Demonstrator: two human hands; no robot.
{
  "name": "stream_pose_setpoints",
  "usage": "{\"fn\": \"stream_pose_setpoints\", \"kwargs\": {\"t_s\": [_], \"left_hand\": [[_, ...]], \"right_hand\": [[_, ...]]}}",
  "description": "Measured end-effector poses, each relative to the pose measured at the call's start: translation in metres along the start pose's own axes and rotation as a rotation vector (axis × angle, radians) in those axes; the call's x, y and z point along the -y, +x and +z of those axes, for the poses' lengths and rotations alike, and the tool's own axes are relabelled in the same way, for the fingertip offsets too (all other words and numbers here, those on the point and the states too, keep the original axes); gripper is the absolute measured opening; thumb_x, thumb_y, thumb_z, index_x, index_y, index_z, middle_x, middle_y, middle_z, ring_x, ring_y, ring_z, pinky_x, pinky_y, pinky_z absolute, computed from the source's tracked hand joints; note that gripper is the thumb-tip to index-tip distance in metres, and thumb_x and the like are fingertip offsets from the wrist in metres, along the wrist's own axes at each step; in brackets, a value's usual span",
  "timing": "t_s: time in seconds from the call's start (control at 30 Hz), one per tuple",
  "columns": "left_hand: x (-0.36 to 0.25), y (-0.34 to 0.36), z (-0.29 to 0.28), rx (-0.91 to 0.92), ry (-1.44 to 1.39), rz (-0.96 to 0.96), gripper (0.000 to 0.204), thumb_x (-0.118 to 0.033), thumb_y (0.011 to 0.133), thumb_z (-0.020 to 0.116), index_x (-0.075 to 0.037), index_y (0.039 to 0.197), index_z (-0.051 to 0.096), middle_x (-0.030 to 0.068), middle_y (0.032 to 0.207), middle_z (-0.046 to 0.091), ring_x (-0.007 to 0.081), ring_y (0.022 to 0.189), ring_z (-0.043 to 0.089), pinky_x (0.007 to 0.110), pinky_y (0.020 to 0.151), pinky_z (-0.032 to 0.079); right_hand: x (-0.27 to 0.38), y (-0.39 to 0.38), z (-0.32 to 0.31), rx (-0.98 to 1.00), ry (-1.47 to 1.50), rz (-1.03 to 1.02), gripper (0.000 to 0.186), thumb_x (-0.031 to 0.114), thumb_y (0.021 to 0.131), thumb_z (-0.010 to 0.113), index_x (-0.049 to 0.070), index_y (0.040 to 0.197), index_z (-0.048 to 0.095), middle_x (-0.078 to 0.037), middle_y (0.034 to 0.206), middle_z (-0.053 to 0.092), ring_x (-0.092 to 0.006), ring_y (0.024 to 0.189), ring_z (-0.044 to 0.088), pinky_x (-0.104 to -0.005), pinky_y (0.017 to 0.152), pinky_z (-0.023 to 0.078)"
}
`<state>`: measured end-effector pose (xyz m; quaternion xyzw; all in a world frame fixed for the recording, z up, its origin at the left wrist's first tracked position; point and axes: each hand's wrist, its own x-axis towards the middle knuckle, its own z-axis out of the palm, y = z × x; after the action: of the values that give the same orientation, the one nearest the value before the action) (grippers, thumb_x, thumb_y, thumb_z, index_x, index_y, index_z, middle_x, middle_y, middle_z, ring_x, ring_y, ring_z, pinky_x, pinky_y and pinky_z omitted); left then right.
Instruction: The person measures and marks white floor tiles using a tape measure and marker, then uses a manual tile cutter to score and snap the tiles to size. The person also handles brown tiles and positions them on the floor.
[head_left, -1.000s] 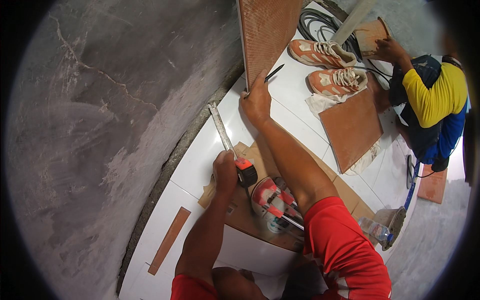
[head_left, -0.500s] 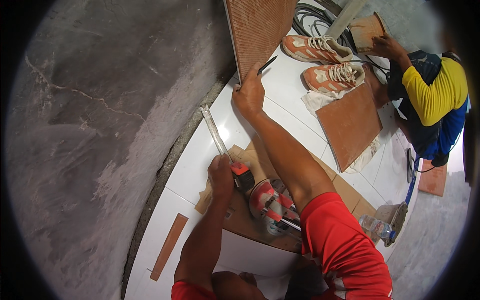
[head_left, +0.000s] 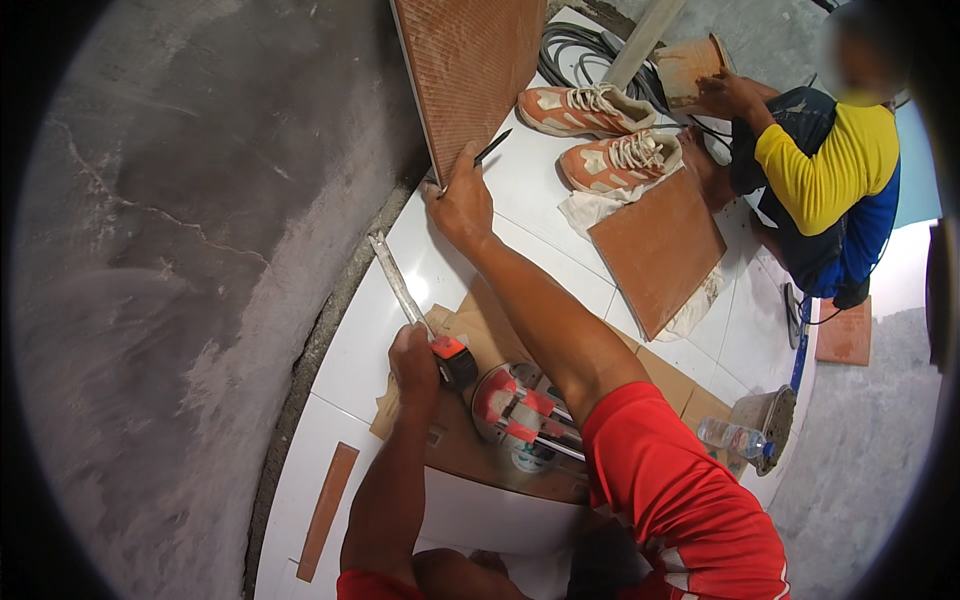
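My left hand (head_left: pixel 412 362) is closed around a tape measure (head_left: pixel 456 364) with an orange and black case, its metal blade drawn out toward the wall's foot. Higher up, my right hand (head_left: pixel 460 208) grips the lower corner of a large brown tile (head_left: pixel 478 85), which stands upright with its ribbed face in view. A black pencil-like marker (head_left: pixel 493 147) sticks out from the fingers of that same hand. Beneath my forearms is a red and silver tool (head_left: pixel 520 405), probably a tile cutter, partly covered by my right arm, on cardboard (head_left: pixel 470 320).
A rough grey wall (head_left: pixel 200 250) rises on the left. A narrow brown tile strip (head_left: pixel 328 510) lies on white floor tiles. At right are orange shoes (head_left: pixel 620 160), another brown tile (head_left: pixel 660 255), a water bottle (head_left: pixel 735 437), a mortar bucket (head_left: pixel 775 415) and a crouching co-worker (head_left: pixel 830 170) holding a bucket.
The whole view has shifted, so things appear farther left. Both my hands keep their holds on the tape measure and the upright tile.
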<state>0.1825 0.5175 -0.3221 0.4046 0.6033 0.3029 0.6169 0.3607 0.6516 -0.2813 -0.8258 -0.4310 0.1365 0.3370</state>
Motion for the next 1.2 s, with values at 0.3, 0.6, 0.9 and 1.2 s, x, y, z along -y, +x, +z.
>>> {"fn": "stream_pose_setpoints", "kwargs": {"t_s": [0.3,0.6,0.9,1.2], "left_hand": [[0.001,-0.003,0.000,0.019,-0.073,0.076,0.031,-0.023,0.095,0.050,0.002,0.076,0.053,0.0074,0.068,0.049,0.0165,0.068,0.043,0.038,0.066,0.041],[0.001,0.000,0.000,-0.039,0.108,0.079,0.033,-0.024,0.093,0.050,0.005,0.078,0.054,0.0181,0.069,0.053,0.0275,0.066,0.046,0.045,0.068,0.041],[0.005,0.002,0.000,-0.039,0.134,0.048,0.034,-0.025,0.093,0.050,0.006,0.079,0.054,0.0245,0.073,0.054,0.0341,0.067,0.047,0.048,0.071,0.041],[0.005,0.000,0.001,-0.022,0.072,0.033,0.032,-0.022,0.094,0.050,0.006,0.078,0.053,0.0238,0.072,0.054,0.0323,0.065,0.044,0.046,0.069,0.041]], "right_hand": [[0.027,0.015,-0.011,-0.111,-0.012,0.011,0.094,0.013,0.079,0.075,-0.014,0.145,0.015,-0.044,0.135,0.039,-0.0516,0.111,0.058,-0.0484,0.096,0.050],[0.031,0.023,-0.004,-0.093,-0.053,0.062,0.099,0.003,0.076,0.075,-0.013,0.149,0.010,-0.043,0.136,0.037,-0.0498,0.108,0.061,-0.0448,0.094,0.053],[0.014,0.043,-0.002,-0.164,-0.086,-0.015,0.082,0.006,0.076,0.070,-0.015,0.139,0.022,-0.041,0.127,0.047,-0.0499,0.102,0.063,-0.0479,0.092,0.053],[0.012,0.062,-0.004,-0.061,-0.126,0.049,0.093,0.010,0.080,0.072,-0.012,0.148,0.013,-0.040,0.135,0.040,-0.0465,0.107,0.063,-0.0434,0.094,0.054]]}}
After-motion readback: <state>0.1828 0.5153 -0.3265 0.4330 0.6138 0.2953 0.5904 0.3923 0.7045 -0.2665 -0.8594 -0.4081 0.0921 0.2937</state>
